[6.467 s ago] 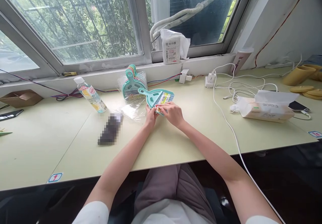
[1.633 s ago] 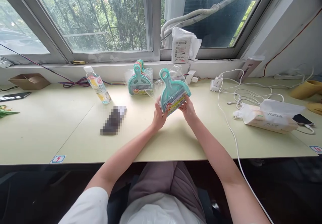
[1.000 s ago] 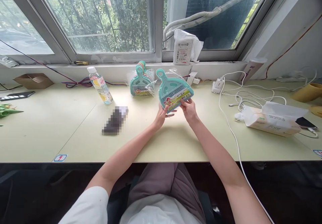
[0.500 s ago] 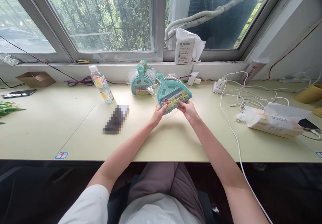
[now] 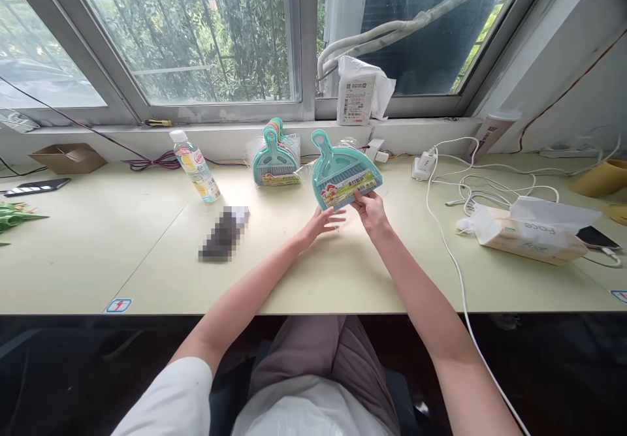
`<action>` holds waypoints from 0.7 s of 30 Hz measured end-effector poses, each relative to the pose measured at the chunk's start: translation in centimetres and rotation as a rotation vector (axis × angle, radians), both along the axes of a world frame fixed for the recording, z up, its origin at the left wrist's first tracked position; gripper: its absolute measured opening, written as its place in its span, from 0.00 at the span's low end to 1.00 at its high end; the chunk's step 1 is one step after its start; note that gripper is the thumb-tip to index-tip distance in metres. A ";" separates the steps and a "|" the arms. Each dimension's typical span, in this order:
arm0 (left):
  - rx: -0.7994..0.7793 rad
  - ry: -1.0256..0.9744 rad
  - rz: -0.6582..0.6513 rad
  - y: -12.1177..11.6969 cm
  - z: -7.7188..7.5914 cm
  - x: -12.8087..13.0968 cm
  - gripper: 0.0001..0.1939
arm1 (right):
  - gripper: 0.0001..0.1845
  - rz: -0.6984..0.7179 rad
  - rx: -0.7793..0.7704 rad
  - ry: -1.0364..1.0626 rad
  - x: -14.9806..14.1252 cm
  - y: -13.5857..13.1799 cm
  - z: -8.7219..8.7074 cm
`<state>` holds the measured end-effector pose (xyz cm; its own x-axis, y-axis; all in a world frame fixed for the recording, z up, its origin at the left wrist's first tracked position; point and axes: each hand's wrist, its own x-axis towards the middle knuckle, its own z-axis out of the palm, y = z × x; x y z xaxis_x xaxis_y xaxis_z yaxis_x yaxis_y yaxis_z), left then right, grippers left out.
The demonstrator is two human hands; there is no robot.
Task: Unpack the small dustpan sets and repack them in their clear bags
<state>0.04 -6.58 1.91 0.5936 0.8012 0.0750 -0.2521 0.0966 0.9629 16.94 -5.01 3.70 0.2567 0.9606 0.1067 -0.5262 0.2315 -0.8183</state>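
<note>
The teal dustpan (image 5: 337,162), with a grey-bristled brush (image 5: 337,179) and printed label (image 5: 361,182), tilts above the surface (image 5: 343,286) toward its back edge; the right hand (image 5: 373,214) has its grip clamped on the lower rim, the left hand's (image 5: 315,227) grip spread apart just below. Near the back edge stand crinkly plastic-wrapped dustpans (image 5: 275,158) and a smooth bottle (image 5: 196,168)

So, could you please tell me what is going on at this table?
A person is holding a teal dustpan-and-brush set, handle up, above the table, its lower edge in the grip of the right hand. The left hand is open at that edge, fingers spread; whether it touches is unclear. Behind, a stack of similar sets stands in clear plastic, with a bottle to its left.
</note>
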 end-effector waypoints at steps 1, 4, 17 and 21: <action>0.003 -0.036 0.077 0.4 -0.1 0.0 0.29 | 0.14 0.013 0.000 -0.002 0.0 0.1 -0.1; 0.019 -0.157 0.265 1.3 0.0 -0.3 0.29 | 0.14 0.068 -0.021 -0.026 -0.3 0.2 -0.4; -0.021 -0.097 0.213 1.0 0.0 -1.1 0.29 | 0.12 0.126 -0.042 -0.054 -0.5 0.4 -1.2; -0.021 -0.081 0.182 1.4 0.1 -1.4 0.28 | 0.08 0.173 -0.128 -0.079 -0.8 -0.3 -0.1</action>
<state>-1.35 -5.22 2.02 0.4315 0.8967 0.0988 -0.3438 0.0622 0.9370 16.18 -5.26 3.56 0.0831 0.9965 -0.0052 -0.4825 0.0357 -0.8752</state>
